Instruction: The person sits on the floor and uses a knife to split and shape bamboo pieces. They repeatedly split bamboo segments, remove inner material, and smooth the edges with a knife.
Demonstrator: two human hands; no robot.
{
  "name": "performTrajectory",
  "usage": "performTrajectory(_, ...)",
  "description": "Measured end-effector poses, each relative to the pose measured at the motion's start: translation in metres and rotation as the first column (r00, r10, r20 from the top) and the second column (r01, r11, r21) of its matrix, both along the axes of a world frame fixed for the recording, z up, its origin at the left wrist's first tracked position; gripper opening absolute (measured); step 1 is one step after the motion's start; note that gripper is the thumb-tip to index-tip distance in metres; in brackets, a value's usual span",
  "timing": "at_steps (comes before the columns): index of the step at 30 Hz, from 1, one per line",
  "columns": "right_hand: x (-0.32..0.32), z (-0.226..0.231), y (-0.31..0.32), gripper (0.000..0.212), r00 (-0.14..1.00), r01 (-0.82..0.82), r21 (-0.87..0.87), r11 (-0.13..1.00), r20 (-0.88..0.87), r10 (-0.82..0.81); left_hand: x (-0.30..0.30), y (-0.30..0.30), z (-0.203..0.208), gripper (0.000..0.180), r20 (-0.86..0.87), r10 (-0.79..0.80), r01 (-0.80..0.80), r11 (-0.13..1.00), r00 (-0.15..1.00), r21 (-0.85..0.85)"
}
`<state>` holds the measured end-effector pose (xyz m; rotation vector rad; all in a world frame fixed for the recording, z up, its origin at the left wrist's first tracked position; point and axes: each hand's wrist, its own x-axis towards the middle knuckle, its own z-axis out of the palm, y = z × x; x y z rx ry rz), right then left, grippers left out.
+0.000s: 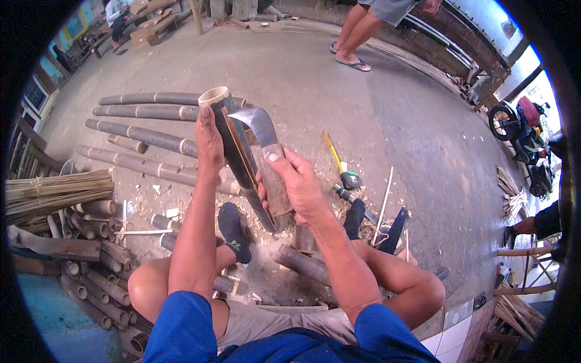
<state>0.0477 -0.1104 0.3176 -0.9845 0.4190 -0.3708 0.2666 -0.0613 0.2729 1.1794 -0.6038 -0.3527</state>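
My left hand [209, 140] is closed around the upper part of a dark bamboo tube [235, 158], which I hold up at a slant. Its pale, hollow cut end faces upward, and a brown strip along its side looks pared or split. In my right hand [302, 189] is the thick wooden handle of a hooked knife [257, 124]. The curved blade points left, close beside the tube's upper part; whether it touches cannot be made out. The tube's lower end comes down between my feet, partly behind my right hand.
Several long bamboo poles [145, 132] lie ahead on the left. A tape measure [350, 179] with its yellow tape out rests right of the knife. Cut bamboo [91, 290] and bundled sticks [60, 190] are piled at left. A person in flip-flops [353, 63] stands ahead; a motorbike [525, 136] is at right.
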Motion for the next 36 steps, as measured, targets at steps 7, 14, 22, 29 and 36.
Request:
performTrajectory(7, -0.023, -0.090, 0.005, 0.025, 0.984, -0.028, 0.124, 0.992, -0.169, 0.049, 0.035, -0.008, -0.009, 0.074, -0.099, 0.041, -0.046, 0.998, 0.994, -0.050)
performTrajectory(14, -0.069, -0.183, 0.012, 0.024, 0.939, -0.007, 0.291, 0.957, -0.328, 0.107, 0.065, -0.005, -0.026, 0.073, -0.153, 0.122, -0.131, 0.990, 0.981, -0.049)
performTrajectory(22, -0.119, -0.243, 0.015, 0.028, 0.854, 0.034, 0.335, 0.942, -0.498, 0.147, 0.095, 0.008, -0.047, 0.074, -0.106, 0.077, -0.089, 0.990, 0.991, -0.109)
performTrajectory(29, -0.132, -0.258, 0.020, 0.028, 0.812, 0.037, 0.289, 0.957, -0.567, 0.140, 0.096, 0.022, -0.052, 0.075, -0.137, 0.144, -0.155, 0.985, 0.980, -0.073)
performTrajectory(36, -0.144, -0.256, 0.022, 0.038, 0.686, -0.146, -0.574, 0.806, -0.646, -0.336, -0.016, 0.044, -0.139, 0.066, 0.114, 0.427, -0.441, 0.881, 0.897, 0.170)
